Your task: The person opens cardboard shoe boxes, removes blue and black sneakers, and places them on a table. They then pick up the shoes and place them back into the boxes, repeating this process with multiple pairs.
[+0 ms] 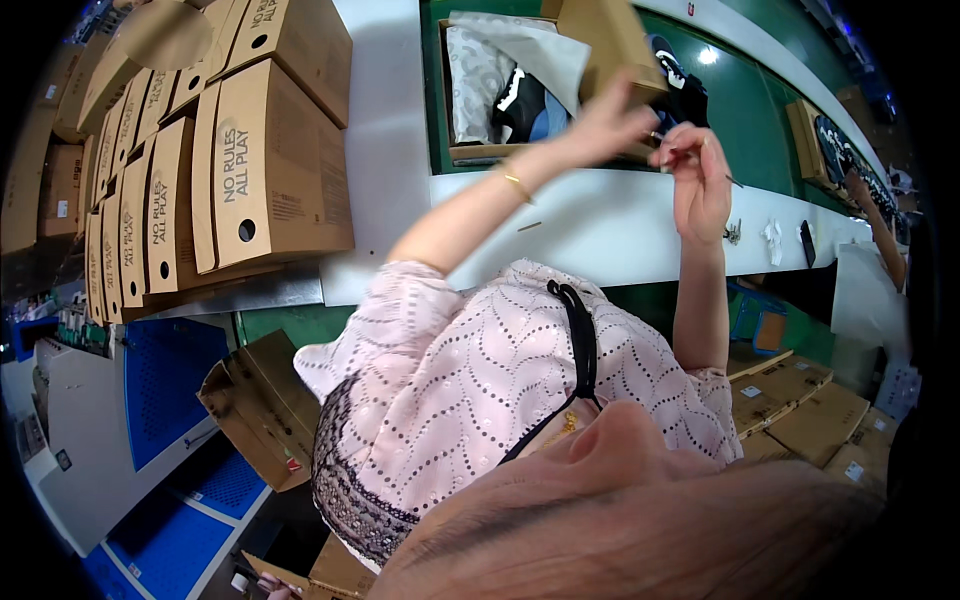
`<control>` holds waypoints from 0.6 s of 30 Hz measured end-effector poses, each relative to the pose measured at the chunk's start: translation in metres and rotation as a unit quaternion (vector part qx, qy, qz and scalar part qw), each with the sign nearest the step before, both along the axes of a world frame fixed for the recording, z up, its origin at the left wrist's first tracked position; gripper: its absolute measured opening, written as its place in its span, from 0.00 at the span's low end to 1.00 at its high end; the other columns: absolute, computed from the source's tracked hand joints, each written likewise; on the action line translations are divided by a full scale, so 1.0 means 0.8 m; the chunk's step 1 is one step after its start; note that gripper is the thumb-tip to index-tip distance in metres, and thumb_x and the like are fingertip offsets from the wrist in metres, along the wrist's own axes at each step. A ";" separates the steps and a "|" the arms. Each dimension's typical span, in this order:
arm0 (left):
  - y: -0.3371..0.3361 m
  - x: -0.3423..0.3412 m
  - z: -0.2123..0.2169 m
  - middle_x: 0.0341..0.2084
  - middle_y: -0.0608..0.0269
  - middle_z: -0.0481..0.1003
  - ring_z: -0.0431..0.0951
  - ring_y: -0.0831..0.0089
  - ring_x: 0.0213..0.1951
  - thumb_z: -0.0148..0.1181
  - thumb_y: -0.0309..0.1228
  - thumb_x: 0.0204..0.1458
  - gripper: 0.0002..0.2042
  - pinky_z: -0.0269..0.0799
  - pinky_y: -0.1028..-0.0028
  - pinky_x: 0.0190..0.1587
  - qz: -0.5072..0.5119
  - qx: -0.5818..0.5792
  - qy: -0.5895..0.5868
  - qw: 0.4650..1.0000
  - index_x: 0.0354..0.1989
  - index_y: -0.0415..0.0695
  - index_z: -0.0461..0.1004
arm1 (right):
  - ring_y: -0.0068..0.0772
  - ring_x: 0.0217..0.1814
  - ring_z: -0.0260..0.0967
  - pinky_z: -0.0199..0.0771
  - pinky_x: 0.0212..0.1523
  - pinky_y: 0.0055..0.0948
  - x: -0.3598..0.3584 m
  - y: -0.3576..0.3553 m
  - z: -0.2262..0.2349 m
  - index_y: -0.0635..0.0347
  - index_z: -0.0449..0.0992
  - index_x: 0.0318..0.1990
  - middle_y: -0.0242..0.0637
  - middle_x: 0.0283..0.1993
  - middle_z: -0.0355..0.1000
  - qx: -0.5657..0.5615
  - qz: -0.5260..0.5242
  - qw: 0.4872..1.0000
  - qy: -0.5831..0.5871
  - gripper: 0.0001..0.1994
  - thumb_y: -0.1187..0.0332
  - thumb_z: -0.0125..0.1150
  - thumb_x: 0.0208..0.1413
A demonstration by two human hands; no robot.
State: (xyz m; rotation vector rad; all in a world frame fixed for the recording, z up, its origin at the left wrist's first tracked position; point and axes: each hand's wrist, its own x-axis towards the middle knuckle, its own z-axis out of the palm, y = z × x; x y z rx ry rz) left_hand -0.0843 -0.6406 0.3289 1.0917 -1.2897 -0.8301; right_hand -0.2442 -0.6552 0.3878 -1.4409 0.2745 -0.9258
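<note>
My left hand (608, 125) reaches across the front of an open brown shoebox (475, 152), smeared by motion. Its fingers overlap the edge of the raised box lid (610, 45), and I cannot tell whether they grip it. Inside the box lies a black, white and blue shoe (520, 105) amid patterned wrapping paper (475, 85). Just right of the box, my right hand (700, 185) is raised with its fingers closed in a pinch. A thin dark stick-like thing (735, 182) pokes out past this hand; its kind is unclear.
Stacked brown shoeboxes (285, 170) stand at the left on the white table (385, 110). Behind the lid, dark shoes (680, 85) lie on the green conveyor (745, 110). Farther right are another open box (810, 140) and a co-worker's arm (880, 225). Flat cartons (815, 415) lie lower right.
</note>
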 end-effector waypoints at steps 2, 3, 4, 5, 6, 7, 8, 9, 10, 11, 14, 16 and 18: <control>-0.021 -0.050 -0.026 0.49 0.38 0.63 0.64 0.48 0.53 0.58 0.36 0.44 0.30 0.60 0.63 0.57 -0.048 -0.091 -0.135 0.985 0.53 0.32 0.59 | 0.26 0.34 0.63 0.62 0.40 0.24 0.026 -0.019 0.005 0.66 0.67 0.30 0.38 0.33 0.66 -0.100 -0.033 0.994 0.022 0.12 0.66 0.43 0.61; -0.033 -0.073 -0.076 0.54 0.39 0.59 0.57 0.48 0.58 0.58 0.36 0.41 0.32 0.55 0.60 0.59 0.053 -0.158 -0.208 0.964 0.54 0.31 0.59 | 0.24 0.33 0.63 0.63 0.38 0.24 0.047 -0.022 0.007 0.65 0.68 0.29 0.35 0.31 0.66 -0.150 -0.047 0.983 0.100 0.12 0.67 0.45 0.60; -0.033 -0.076 -0.100 0.55 0.40 0.58 0.56 0.48 0.59 0.58 0.36 0.42 0.32 0.53 0.58 0.60 0.056 -0.133 -0.259 0.955 0.55 0.32 0.59 | 0.23 0.32 0.63 0.64 0.36 0.24 0.061 -0.029 0.007 0.65 0.68 0.29 0.32 0.29 0.66 -0.198 -0.063 0.962 0.178 0.11 0.67 0.47 0.60; -0.032 -0.084 -0.115 0.55 0.41 0.58 0.55 0.49 0.60 0.58 0.35 0.42 0.31 0.52 0.57 0.61 0.051 -0.110 -0.308 0.944 0.56 0.33 0.59 | 0.25 0.31 0.65 0.65 0.34 0.25 0.068 -0.046 -0.006 0.65 0.68 0.29 0.33 0.27 0.67 -0.208 -0.077 0.947 0.231 0.10 0.67 0.48 0.59; -0.031 -0.095 -0.116 0.56 0.42 0.58 0.54 0.49 0.60 0.58 0.35 0.43 0.31 0.50 0.56 0.61 0.040 -0.089 -0.355 0.930 0.56 0.34 0.59 | 0.28 0.29 0.66 0.66 0.33 0.27 0.068 -0.067 -0.031 0.64 0.69 0.30 0.34 0.26 0.68 -0.214 -0.097 0.929 0.286 0.10 0.66 0.50 0.58; -0.030 -0.095 -0.114 0.57 0.42 0.56 0.54 0.49 0.61 0.58 0.35 0.43 0.32 0.49 0.55 0.62 0.041 -0.096 -0.343 0.933 0.57 0.34 0.57 | 0.30 0.28 0.68 0.66 0.32 0.28 0.069 -0.085 -0.053 0.64 0.69 0.30 0.35 0.24 0.69 -0.221 -0.110 0.910 0.334 0.10 0.66 0.51 0.58; -0.027 -0.089 -0.109 0.58 0.41 0.54 0.53 0.50 0.61 0.58 0.35 0.43 0.33 0.49 0.54 0.62 0.044 -0.102 -0.332 0.937 0.58 0.34 0.55 | 0.35 0.29 0.68 0.67 0.31 0.30 0.064 -0.099 -0.064 0.63 0.69 0.31 0.37 0.25 0.69 -0.266 -0.139 0.875 0.380 0.09 0.66 0.52 0.57; -0.023 -0.083 -0.105 0.59 0.41 0.53 0.52 0.50 0.62 0.58 0.34 0.43 0.34 0.49 0.54 0.62 0.050 -0.107 -0.322 0.940 0.59 0.35 0.54 | 0.39 0.29 0.69 0.67 0.31 0.32 0.057 -0.113 -0.072 0.63 0.69 0.31 0.40 0.25 0.70 -0.310 -0.164 0.836 0.422 0.09 0.65 0.52 0.56; -0.020 -0.076 -0.107 0.59 0.42 0.52 0.52 0.51 0.62 0.58 0.34 0.44 0.34 0.48 0.54 0.62 0.044 -0.092 -0.314 0.944 0.60 0.35 0.52 | 0.44 0.29 0.70 0.68 0.31 0.34 0.056 -0.123 -0.077 0.62 0.70 0.31 0.43 0.25 0.70 -0.353 -0.183 0.796 0.456 0.09 0.65 0.53 0.56; -0.016 -0.072 -0.112 0.60 0.42 0.52 0.52 0.51 0.63 0.58 0.34 0.44 0.35 0.48 0.54 0.63 0.038 -0.077 -0.306 0.948 0.60 0.35 0.51 | 0.54 0.33 0.68 0.68 0.33 0.40 0.056 -0.131 -0.079 0.63 0.70 0.31 0.49 0.28 0.71 -0.342 -0.180 0.798 0.462 0.10 0.64 0.54 0.54; 0.000 -0.056 -0.129 0.56 0.44 0.57 0.56 0.52 0.60 0.58 0.33 0.44 0.34 0.53 0.55 0.60 0.072 -0.046 -0.310 0.947 0.60 0.35 0.51 | 0.54 0.34 0.69 0.69 0.34 0.43 0.057 -0.145 -0.079 0.63 0.71 0.31 0.49 0.28 0.71 -0.374 -0.182 0.757 0.504 0.10 0.64 0.52 0.55; 0.007 -0.041 -0.155 0.51 0.45 0.63 0.62 0.52 0.55 0.57 0.32 0.44 0.31 0.59 0.56 0.56 0.098 -0.013 -0.296 0.950 0.58 0.36 0.56 | 0.54 0.35 0.69 0.69 0.35 0.44 0.059 -0.157 -0.085 0.63 0.71 0.31 0.50 0.29 0.71 -0.408 -0.151 0.704 0.562 0.10 0.64 0.51 0.55; 0.010 -0.014 -0.178 0.42 0.48 0.69 0.70 0.53 0.46 0.55 0.32 0.45 0.22 0.66 0.59 0.48 0.092 0.089 -0.268 0.955 0.50 0.39 0.66 | 0.55 0.36 0.69 0.69 0.36 0.45 0.064 -0.165 -0.094 0.63 0.71 0.31 0.51 0.29 0.71 -0.435 -0.125 0.664 0.595 0.11 0.64 0.51 0.55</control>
